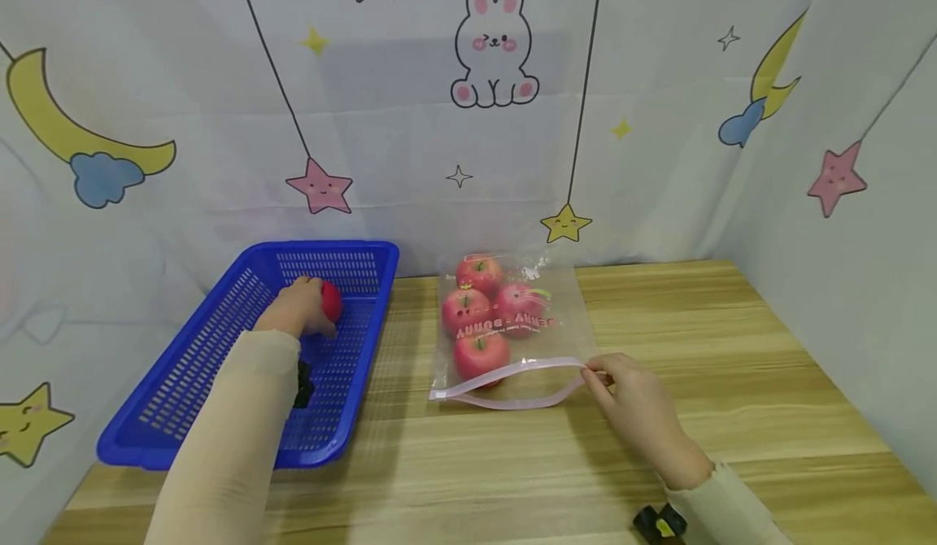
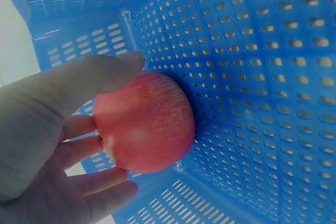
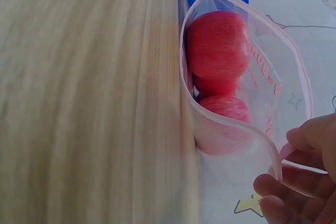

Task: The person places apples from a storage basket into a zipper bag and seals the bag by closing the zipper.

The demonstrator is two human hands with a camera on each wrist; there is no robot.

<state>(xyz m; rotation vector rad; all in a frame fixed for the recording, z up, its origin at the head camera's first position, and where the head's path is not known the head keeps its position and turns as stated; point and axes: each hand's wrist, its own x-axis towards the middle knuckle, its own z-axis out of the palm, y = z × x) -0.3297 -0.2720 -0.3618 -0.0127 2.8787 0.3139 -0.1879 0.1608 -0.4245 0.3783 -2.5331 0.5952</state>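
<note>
My left hand [image 1: 294,309] reaches into a blue plastic basket [image 1: 391,317] and holds a red apple [image 2: 149,124]. In the left wrist view the thumb lies over the apple's upper side, with the fingertips against its left side. At the table's middle lies a clear zip bag [image 1: 567,317] with several red apples [image 1: 481,356] inside. My right hand [image 1: 637,398] pinches the right end of the bag's pink zip rim [image 1: 542,364], and the mouth gapes. In the right wrist view, thumb and fingers grip that rim, apples showing through the opening.
The basket, with slotted walls, stands at the left of the wooden table [image 1: 732,382], beside the bag. Behind the table hangs a white cloth [image 1: 410,138] printed with stars, moons and a bunny. Another white cloth side borders the right.
</note>
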